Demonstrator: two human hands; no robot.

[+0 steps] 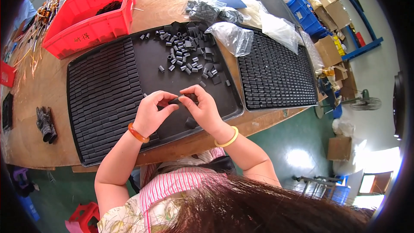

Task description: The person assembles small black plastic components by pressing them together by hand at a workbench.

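Over the black tray, my left hand and my right hand meet with fingertips pinched. Between them is a small dark piece, gripped from both sides; its exact shape is mostly hidden by the fingers. Short black tube pieces lie scattered in the upper part of this tray, mixed with flat black squares. Tight rows of black pieces fill the tray's left part. A single dark piece lies just below my right hand.
A second tray full of rowed black pieces stands to the right, partly under clear plastic bags. At the back left is a red bin. Dark gloves lie on the wooden table at left, and wires beyond.
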